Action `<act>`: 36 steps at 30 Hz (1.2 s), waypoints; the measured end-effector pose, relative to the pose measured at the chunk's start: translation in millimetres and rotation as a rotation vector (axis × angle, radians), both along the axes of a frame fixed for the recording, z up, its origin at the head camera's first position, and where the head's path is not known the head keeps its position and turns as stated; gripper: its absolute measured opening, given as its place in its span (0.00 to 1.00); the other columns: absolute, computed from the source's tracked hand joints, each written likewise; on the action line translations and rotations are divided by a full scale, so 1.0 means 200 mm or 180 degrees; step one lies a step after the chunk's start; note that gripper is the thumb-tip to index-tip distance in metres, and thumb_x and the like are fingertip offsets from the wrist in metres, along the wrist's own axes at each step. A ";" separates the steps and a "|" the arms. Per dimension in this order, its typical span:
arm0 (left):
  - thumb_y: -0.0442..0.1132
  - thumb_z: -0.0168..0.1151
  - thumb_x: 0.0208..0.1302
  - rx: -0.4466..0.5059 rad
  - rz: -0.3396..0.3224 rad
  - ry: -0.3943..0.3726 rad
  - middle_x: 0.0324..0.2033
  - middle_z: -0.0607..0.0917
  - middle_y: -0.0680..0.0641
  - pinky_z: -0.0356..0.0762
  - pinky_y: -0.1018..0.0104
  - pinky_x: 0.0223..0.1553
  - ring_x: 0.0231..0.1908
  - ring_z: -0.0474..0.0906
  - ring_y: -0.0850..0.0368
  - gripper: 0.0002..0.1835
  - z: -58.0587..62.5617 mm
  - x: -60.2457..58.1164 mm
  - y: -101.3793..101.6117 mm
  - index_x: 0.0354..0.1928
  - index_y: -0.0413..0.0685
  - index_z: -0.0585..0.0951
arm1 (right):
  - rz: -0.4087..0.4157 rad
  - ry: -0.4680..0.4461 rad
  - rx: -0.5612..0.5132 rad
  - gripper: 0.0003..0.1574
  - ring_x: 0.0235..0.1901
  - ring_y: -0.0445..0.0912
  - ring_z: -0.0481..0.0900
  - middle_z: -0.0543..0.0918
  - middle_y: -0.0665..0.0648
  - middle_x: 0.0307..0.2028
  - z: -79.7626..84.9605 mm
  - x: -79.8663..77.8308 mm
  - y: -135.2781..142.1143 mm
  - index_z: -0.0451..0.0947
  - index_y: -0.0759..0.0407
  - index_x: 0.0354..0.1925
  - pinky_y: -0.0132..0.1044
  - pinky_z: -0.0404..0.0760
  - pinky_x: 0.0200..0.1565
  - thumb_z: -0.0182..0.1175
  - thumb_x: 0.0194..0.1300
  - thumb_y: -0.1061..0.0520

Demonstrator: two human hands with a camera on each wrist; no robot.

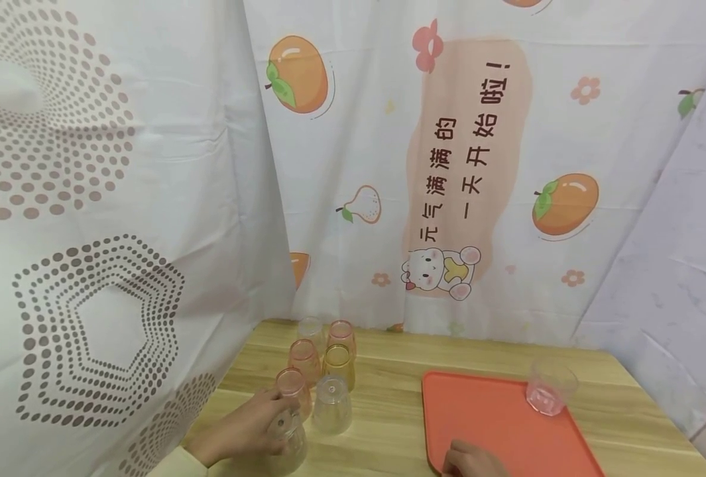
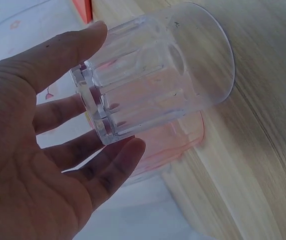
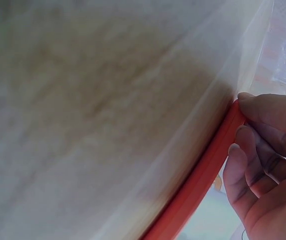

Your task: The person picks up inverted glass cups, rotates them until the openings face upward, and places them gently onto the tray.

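My left hand [image 1: 242,427] grips a clear glass [image 2: 153,75] near its thick base, thumb on one side and fingers on the other. The glass is mouth down, low at the table's left front. Just beyond it stands an upside-down pink glass [image 1: 293,391], and to its right a clear upside-down glass [image 1: 332,407]. My right hand [image 1: 474,460] rests at the near part of the red tray [image 1: 478,414]. In the right wrist view its loosely curled fingers and thumb [image 3: 268,107] touch the tray's rim [image 3: 198,185].
Behind the nearest glasses stand more upside-down ones: pink [image 1: 303,361], yellow [image 1: 339,368], another pink [image 1: 342,338] and clear [image 1: 311,331]. A clear glass [image 1: 548,391] stands mouth up at the tray's far right. Printed curtains [image 1: 353,165] close off the wooden table's back and left.
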State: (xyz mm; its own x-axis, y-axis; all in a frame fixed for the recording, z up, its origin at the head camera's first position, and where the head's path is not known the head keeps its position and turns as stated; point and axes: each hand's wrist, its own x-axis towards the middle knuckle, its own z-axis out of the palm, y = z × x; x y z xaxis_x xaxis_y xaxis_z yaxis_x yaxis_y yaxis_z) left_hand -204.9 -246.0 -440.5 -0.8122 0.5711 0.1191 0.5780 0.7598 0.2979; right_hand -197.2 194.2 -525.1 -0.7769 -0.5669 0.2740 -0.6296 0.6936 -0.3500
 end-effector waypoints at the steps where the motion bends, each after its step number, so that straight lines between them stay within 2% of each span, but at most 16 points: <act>1: 0.49 0.75 0.45 -0.0005 -0.0004 0.0004 0.53 0.77 0.45 0.76 0.52 0.46 0.50 0.73 0.47 0.32 0.00 0.00 0.00 0.55 0.52 0.77 | -0.0023 -0.0023 0.0025 0.13 0.19 0.27 0.58 0.62 0.34 0.21 0.00 0.00 0.00 0.75 0.43 0.20 0.26 0.62 0.20 0.65 0.58 0.45; 4: 0.49 0.75 0.44 -0.0012 -0.0038 -0.0004 0.54 0.76 0.44 0.76 0.53 0.46 0.51 0.73 0.46 0.32 0.00 0.00 0.00 0.54 0.50 0.78 | -0.0051 -0.0035 0.0059 0.12 0.20 0.28 0.58 0.62 0.34 0.22 0.01 0.01 -0.01 0.74 0.42 0.20 0.26 0.62 0.20 0.66 0.54 0.53; 9: 0.51 0.74 0.46 -0.0017 -0.0051 -0.0075 0.55 0.76 0.45 0.76 0.52 0.47 0.52 0.71 0.45 0.33 0.00 -0.01 -0.01 0.55 0.48 0.77 | 0.0006 0.0162 0.0032 0.13 0.21 0.27 0.58 0.62 0.34 0.22 0.00 0.01 -0.01 0.73 0.43 0.20 0.26 0.62 0.20 0.68 0.50 0.56; 12: 0.52 0.74 0.45 -0.0034 -0.0042 -0.0064 0.54 0.76 0.47 0.75 0.52 0.46 0.52 0.72 0.47 0.32 0.00 0.00 -0.01 0.55 0.50 0.78 | 0.0036 0.0131 0.0028 0.12 0.21 0.27 0.59 0.62 0.34 0.23 0.01 0.01 -0.01 0.74 0.44 0.20 0.26 0.63 0.21 0.68 0.50 0.56; 17: 0.52 0.74 0.44 -0.0024 -0.0066 -0.0072 0.50 0.77 0.53 0.75 0.59 0.43 0.47 0.73 0.55 0.32 0.01 0.01 0.00 0.53 0.52 0.79 | 0.0031 -0.0005 0.0026 0.13 0.22 0.27 0.61 0.64 0.34 0.23 0.02 0.01 -0.01 0.74 0.43 0.20 0.28 0.65 0.21 0.68 0.52 0.56; 21: 0.55 0.73 0.45 0.0032 -0.0115 -0.0154 0.50 0.77 0.53 0.76 0.60 0.43 0.49 0.72 0.55 0.32 0.02 0.01 0.01 0.53 0.51 0.79 | 0.0026 -0.0089 0.0039 0.13 0.23 0.28 0.63 0.65 0.34 0.24 0.02 0.01 0.00 0.74 0.44 0.21 0.28 0.66 0.22 0.69 0.53 0.55; 23: 0.56 0.73 0.46 0.0048 -0.0140 -0.0151 0.52 0.76 0.50 0.76 0.57 0.45 0.51 0.72 0.53 0.32 0.03 0.02 0.01 0.53 0.50 0.78 | 0.0011 -0.0142 0.0062 0.12 0.23 0.28 0.63 0.66 0.35 0.24 0.02 0.01 0.00 0.75 0.43 0.22 0.28 0.66 0.22 0.69 0.54 0.54; 30: 0.52 0.74 0.45 0.0141 -0.0284 0.0011 0.51 0.74 0.51 0.75 0.57 0.46 0.50 0.71 0.57 0.29 0.04 0.02 0.05 0.51 0.54 0.78 | 0.0038 -0.0237 0.0066 0.10 0.22 0.28 0.63 0.66 0.35 0.24 0.03 0.01 0.00 0.76 0.44 0.23 0.28 0.67 0.22 0.68 0.55 0.53; 36: 0.56 0.73 0.47 0.0235 -0.0327 -0.0021 0.54 0.71 0.51 0.75 0.57 0.49 0.52 0.71 0.56 0.30 0.04 0.02 0.08 0.52 0.53 0.79 | 0.0053 -0.0153 0.0039 0.11 0.22 0.28 0.63 0.65 0.33 0.24 0.03 0.01 0.00 0.76 0.43 0.22 0.28 0.67 0.22 0.69 0.55 0.54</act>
